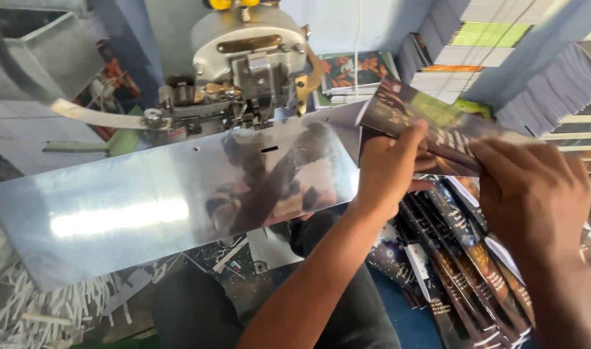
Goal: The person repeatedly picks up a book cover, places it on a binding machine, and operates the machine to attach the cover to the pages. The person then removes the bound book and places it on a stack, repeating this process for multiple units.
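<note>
My left hand (387, 169) and my right hand (535, 190) both grip a folded booklet with a dark, glossy printed cover (431, 123), held just right of the shiny metal saddle plate (179, 194). The left thumb presses on the cover's upper face; the right hand clasps its right end. Behind the plate stands the grey stitching machine head (250, 58). Under my hands lies a fanned stack of similar dark booklets (463, 258).
Tall piles of stacked booklets (476, 39) fill the back right, and more printed covers (350, 71) lie behind the machine. White paper strips (43, 304) litter the lower left. My dark-trousered legs (347, 310) sit below the plate.
</note>
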